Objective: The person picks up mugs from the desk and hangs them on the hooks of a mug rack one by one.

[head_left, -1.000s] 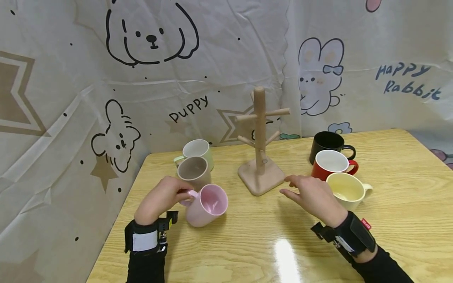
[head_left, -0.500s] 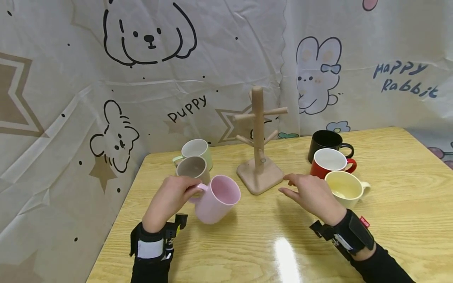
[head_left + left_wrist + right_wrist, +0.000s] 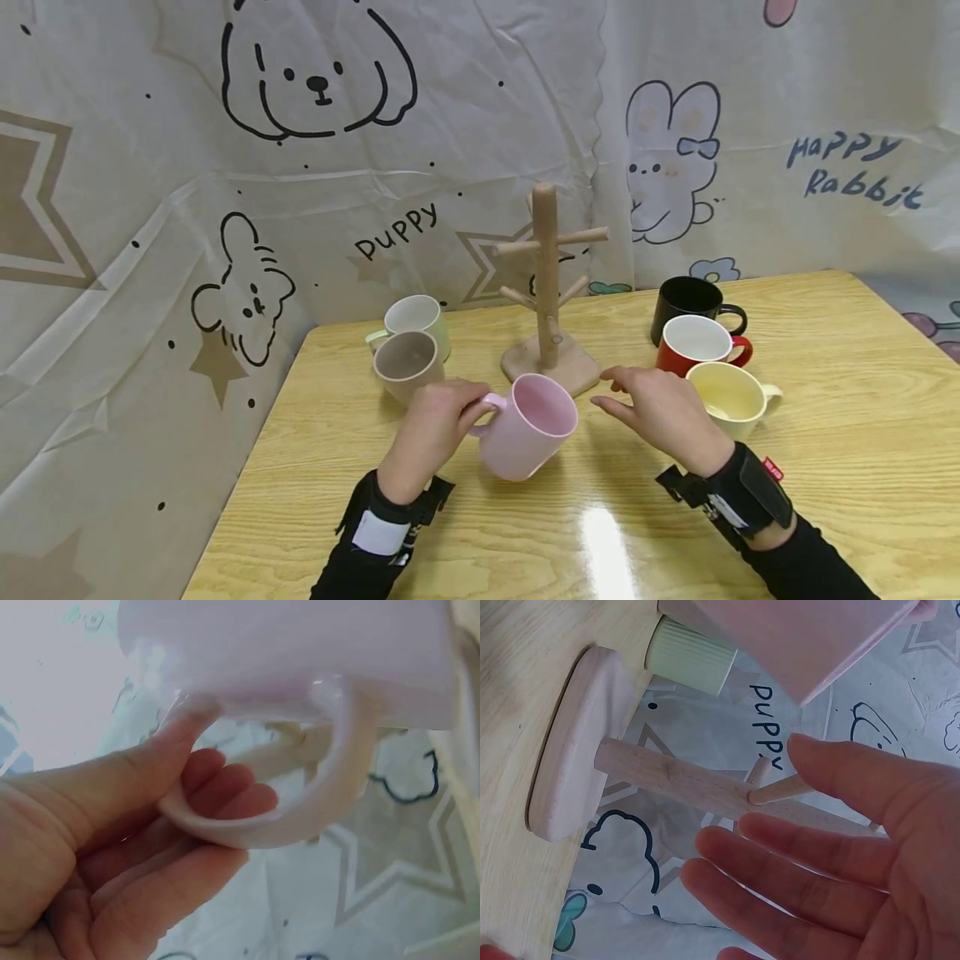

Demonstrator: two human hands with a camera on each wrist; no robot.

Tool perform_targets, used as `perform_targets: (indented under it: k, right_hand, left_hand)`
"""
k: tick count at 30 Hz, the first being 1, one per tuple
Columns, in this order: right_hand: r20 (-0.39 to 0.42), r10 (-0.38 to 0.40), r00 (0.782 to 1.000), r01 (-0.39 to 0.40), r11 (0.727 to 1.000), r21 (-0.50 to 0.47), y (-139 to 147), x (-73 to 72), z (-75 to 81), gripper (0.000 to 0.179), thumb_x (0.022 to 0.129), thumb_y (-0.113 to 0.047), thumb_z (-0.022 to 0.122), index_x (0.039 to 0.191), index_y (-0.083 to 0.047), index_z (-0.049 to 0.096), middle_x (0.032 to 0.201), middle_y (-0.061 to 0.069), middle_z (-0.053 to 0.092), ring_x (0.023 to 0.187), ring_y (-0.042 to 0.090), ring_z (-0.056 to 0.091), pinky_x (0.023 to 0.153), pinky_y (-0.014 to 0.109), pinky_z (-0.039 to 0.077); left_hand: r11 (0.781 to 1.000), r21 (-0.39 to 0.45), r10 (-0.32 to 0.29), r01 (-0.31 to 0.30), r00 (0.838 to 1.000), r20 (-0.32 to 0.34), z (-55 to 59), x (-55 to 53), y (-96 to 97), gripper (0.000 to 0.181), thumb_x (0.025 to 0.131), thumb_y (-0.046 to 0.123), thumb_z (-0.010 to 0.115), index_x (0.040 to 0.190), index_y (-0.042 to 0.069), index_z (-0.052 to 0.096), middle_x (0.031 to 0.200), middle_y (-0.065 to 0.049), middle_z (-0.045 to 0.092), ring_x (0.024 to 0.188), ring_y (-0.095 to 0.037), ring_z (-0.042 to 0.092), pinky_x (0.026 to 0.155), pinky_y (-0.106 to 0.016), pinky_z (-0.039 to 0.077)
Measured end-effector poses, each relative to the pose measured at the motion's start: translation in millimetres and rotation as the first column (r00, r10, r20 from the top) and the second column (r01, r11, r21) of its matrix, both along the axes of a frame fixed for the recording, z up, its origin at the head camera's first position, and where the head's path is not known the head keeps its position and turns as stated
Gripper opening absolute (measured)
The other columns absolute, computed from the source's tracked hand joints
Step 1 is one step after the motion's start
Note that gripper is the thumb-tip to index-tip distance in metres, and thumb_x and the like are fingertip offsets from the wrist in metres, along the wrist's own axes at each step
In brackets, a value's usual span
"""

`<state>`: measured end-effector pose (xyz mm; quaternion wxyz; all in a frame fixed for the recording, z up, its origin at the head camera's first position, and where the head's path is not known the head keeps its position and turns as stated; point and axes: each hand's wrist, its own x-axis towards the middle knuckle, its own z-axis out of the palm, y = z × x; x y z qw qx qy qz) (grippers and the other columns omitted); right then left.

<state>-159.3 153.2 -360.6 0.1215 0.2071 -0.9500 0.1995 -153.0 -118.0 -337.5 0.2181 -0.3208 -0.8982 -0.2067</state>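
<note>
My left hand point(image 3: 435, 429) pinches the handle of a pink mug point(image 3: 521, 437), which hangs tilted in front of the wooden mug tree point(image 3: 546, 275). In the left wrist view, thumb and fingers close on the curved handle point(image 3: 341, 772). Nothing is in my right hand point(image 3: 667, 412); its fingers are loosely spread, just right of the mug tree's base. The right wrist view shows that hand's fingers point(image 3: 802, 900) near the tree's post point(image 3: 682, 776), with the pink mug's side beyond the thumb. Several pegs stick out of the post, with no mug on them.
On the left stand a grey-beige mug point(image 3: 408, 367) and a pale green mug point(image 3: 420, 321) behind it. A black mug point(image 3: 678, 304), a red mug point(image 3: 678, 358) and a pale yellow mug point(image 3: 723, 400) stand at the right. A printed cloth point(image 3: 360, 167) hangs behind the table point(image 3: 300, 517).
My left hand has carried the pink mug up and to the right, from beside the grey-beige mug to in front of the mug tree. My right hand has hardly moved.
</note>
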Motion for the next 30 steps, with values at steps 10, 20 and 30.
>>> perform_targets:
  k: [10, 20, 30]
  right_hand:
    - [-0.012, -0.026, 1.000, 0.026, 1.000, 0.003, 0, -1.4, 0.6, 0.037, 0.080, -0.037, 0.061, 0.099, -0.005, 0.065, 0.081, 0.010, 0.068, 0.064, 0.017, 0.059, 0.049, 0.029, 0.047]
    - [-0.106, -0.130, 0.986, 0.119, 0.987, -0.104, 0, 3.1, 7.5, 0.027, 0.083, -0.027, 0.059, 0.096, -0.004, 0.065, 0.084, 0.012, 0.068, 0.066, 0.021, 0.060, 0.049, 0.033, 0.047]
    - [0.312, 0.030, 0.950, 0.118, 0.888, -0.445, -7, 9.2, 16.5, 0.071, 0.084, -0.046, 0.051, 0.135, 0.000, 0.033, 0.129, 0.024, 0.047, 0.114, 0.034, 0.046, 0.087, 0.051, 0.045]
  left_hand:
    - [0.996, 0.087, -0.007, 0.005, 0.999, 0.031, -12.6, 1.8, 17.3, 0.014, 0.080, 0.018, 0.061, 0.086, 0.009, 0.069, 0.081, -0.004, 0.069, 0.075, -0.011, 0.061, 0.066, -0.030, 0.053]
    - [0.968, 0.243, -0.018, -0.065, 0.946, 0.324, -22.1, -6.3, 18.1, 0.020, 0.084, 0.020, 0.057, 0.092, 0.006, 0.070, 0.073, -0.005, 0.068, 0.062, -0.006, 0.059, 0.056, -0.024, 0.051]
    - [0.925, 0.355, -0.111, -0.137, 0.796, 0.595, -22.5, -13.8, 16.1, 0.022, 0.086, 0.018, 0.055, 0.093, 0.001, 0.067, 0.074, -0.017, 0.064, 0.055, -0.010, 0.057, 0.050, -0.025, 0.050]
